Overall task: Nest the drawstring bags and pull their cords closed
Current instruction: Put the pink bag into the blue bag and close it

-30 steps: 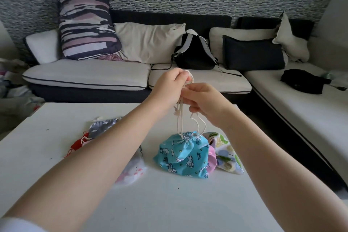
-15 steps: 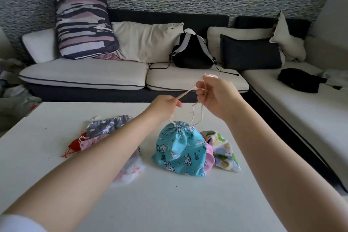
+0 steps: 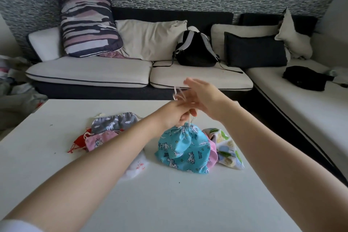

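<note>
Blue bag: turquoise unicorn-print fabric drawstring bag (image 3: 183, 149), mouth gathered shut at twelve o'clock, standing on the table.
Cords: pale cords (image 3: 178, 94) rising from its neck.
Neighbours: pink bag (image 3: 212, 153) and leaf-print bag (image 3: 227, 147) touching at three o'clock.

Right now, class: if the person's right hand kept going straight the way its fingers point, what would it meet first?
The right hand points up and away over the white table. First in line appears to be the white sofa seat cushion, though depth is uncertain.
</note>
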The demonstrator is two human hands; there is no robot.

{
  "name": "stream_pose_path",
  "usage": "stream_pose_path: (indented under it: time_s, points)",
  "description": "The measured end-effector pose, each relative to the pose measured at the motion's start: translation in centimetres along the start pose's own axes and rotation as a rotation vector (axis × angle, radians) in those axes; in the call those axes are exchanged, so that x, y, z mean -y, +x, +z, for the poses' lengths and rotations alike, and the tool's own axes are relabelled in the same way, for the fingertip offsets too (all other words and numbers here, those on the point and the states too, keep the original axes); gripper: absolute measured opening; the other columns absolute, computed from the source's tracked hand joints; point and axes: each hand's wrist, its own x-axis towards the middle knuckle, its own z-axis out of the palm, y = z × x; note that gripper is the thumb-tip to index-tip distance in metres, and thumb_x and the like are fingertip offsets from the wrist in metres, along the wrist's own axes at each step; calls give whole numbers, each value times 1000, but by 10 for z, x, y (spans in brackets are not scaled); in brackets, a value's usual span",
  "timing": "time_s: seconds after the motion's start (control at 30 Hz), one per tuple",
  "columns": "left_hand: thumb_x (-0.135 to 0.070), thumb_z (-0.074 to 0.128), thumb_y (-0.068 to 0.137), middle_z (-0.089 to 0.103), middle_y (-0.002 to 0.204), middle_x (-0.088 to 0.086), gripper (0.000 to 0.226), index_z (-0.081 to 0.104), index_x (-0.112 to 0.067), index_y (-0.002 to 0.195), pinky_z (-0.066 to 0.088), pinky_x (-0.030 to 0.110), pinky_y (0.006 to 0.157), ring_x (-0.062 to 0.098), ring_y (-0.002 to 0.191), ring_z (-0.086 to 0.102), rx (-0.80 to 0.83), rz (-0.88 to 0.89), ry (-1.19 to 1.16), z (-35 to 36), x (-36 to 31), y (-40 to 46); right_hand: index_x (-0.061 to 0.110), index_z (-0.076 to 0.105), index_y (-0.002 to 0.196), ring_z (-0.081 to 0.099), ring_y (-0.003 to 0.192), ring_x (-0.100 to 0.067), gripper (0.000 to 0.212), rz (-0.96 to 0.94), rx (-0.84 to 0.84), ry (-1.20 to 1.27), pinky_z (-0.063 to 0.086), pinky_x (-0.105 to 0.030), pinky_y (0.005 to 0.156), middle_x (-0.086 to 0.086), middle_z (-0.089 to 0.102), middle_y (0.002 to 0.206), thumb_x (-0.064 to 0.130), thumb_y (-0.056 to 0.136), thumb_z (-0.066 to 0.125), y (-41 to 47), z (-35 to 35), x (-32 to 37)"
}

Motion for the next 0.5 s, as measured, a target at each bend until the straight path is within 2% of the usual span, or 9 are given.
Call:
stream_pose_path:
  time_s: [0.07,0.13,0.2,0.27,0.3,0.37,0.43,0.5]
  points:
    - [-19,38,99,48,49,-9,31,55,-13,74,24,16,45,4,46,31,-77,12,-85,-6,2,1,-2,57,106,53,74,-27,28,-30,9,-170,47,-34,71,-14,59,79,18,99,39,-4,-7,-14]
    - [-19,38,99,43,45,-10,33,55,-11,72,24,16,45,7,47,32,-157,-2,-117,-11,6,3,1,63,94,52,64,-18,25,-81,2,-346,45,-29,63,-10,60,74,12,96,40,-6,-8,-26]
    - [-18,39,98,42,45,-9,33,59,-9,72,26,16,43,7,44,32,-195,-14,-97,-15,9,4,8,65,88,48,55,-11,23,-154,-113,-545,40,-24,55,0,61,68,8,93,43,-4,-8,-31]
    - [-15,42,96,42,46,-9,33,62,-8,71,27,15,42,6,44,33,-211,-33,-70,-17,11,3,14,66,82,48,53,-8,26,-179,-256,-602,41,-21,50,4,60,64,2,88,44,0,-11,-30]
    - [-15,44,96,42,47,-9,32,63,-9,71,28,15,42,7,45,33,-210,-36,-69,-17,12,3,15,66,79,48,51,-8,29,-152,-253,-563,41,-18,47,3,59,64,-2,86,44,0,-13,-28]
    - [-16,45,96,44,48,-10,30,62,-9,73,31,14,44,6,46,37,-199,-25,-78,-17,13,2,17,67,74,43,46,-9,32,-87,-114,-525,35,-15,41,0,58,62,-5,83,45,-4,-15,-24]
    - [-17,47,96,47,52,-7,27,61,-5,75,35,16,49,8,50,41,-209,-14,-46,-19,13,2,21,68,70,38,42,-7,35,-67,25,-589,32,-14,41,-2,53,57,-5,82,48,-10,-14,-26]
    - [-18,51,94,47,58,-2,24,62,-2,79,36,22,58,11,54,41,-227,-4,49,-21,13,2,21,69,73,38,39,-5,31,-95,48,-652,33,-13,43,-1,51,55,-1,83,51,-13,-11,-32]
